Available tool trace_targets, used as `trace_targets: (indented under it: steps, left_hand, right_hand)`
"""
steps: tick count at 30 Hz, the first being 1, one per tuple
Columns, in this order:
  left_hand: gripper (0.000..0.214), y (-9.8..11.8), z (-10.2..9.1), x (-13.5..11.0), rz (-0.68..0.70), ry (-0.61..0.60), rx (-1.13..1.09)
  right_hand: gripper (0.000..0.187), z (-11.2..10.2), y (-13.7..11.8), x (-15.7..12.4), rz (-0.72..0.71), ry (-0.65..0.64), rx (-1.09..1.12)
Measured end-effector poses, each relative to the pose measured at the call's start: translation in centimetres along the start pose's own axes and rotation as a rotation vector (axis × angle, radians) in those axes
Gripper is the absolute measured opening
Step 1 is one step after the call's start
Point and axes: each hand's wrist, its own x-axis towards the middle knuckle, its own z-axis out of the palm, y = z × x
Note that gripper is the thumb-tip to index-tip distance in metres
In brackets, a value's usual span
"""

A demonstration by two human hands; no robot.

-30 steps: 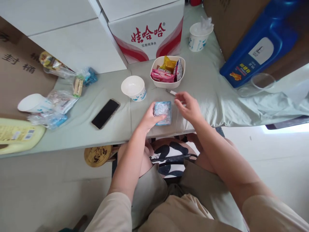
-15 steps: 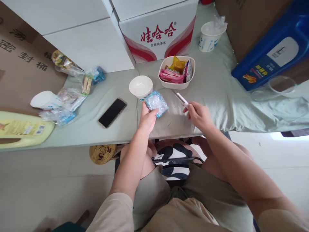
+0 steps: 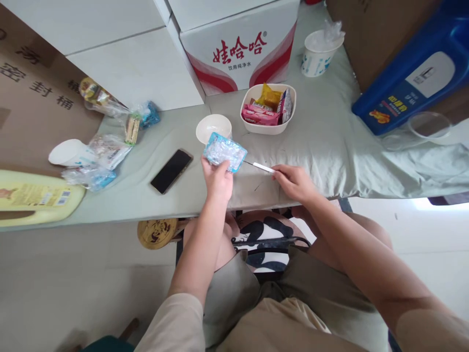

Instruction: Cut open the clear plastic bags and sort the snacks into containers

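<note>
Near the tabletop's front edge (image 3: pixel 128 210), your left hand (image 3: pixel 219 181) grasps a blue plastic packet (image 3: pixel 223 148), likely light, slippery: hold its near edge. Your right hand (image 3: pixel 294 183) pinches a white-handled knife (image 3: pixel 263 167).

I'm standing in what looks like a home: pale-green cloth-covered table (image 3: pixel 318 156), round wooden panda-patterned stool (image 3: pixel 156 233) at frame's lower left.

The packet (image 3: pixel 224 152) is showing blue and whitish, the tool (image 3: pixel 263 167) white; the box (image 3: pixel 240 71) is bearing red swooshes on white.
</note>
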Motion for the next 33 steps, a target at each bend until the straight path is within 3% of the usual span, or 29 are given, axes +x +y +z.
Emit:
trace_targets:
  steps: [4,9,11,13,17,20,24,28,33]
  left_hand:
    - [0.068,-0.2,-0.8,-0.7,-0.112,-0.13,0.078]
    - [0.068,-2.3,-0.1,-2.4,-0.27,-0.319,0.256]
    - [0.058,-2.5,0.0,-2.2,-0.258,-0.355,0.336]
    - [0.05,-2.0,-0.2,-1.6,-0.157,-0.353,0.452]
    - [0.049,-0.4,-0.9,-0.8,0.083,-0.435,0.781]
    - [0.038,0.4,-1.0,-1.0,0.065,-0.559,0.938]
    - [0.027,0.4,-0.9,-1.2,0.118,-0.638,0.973]
    - [0.013,0.0,-0.9,-0.8,0.118,-0.516,0.855]
    - [0.024,0.1,-1.1,-0.3,-0.148,-0.179,0.512]
  right_hand:
    - [0.033,-1.8,2.0,-0.1,0.078,0.195,-0.091]
    - [0.036,-2.4,4.4,1.0,0.141,0.369,-0.326]
    - [0.037,-2.2,4.4,1.3,0.12,0.476,-0.273]
    - [0.04,-1.6,3.7,1.2,0.041,0.519,-0.158]
    - [0.05,0.3,1.6,-0.1,-0.263,0.243,0.004]
    - [0.06,1.8,0.8,-1.0,-0.341,0.076,-0.006]
    - [0.027,1.7,1.1,-1.3,-0.297,0.091,-0.086]
    - [0.01,-0.4,2.0,-0.8,-0.273,0.206,-0.092]
    - [0.023,-2.1,3.2,-0.1,-0.005,0.427,0.038]
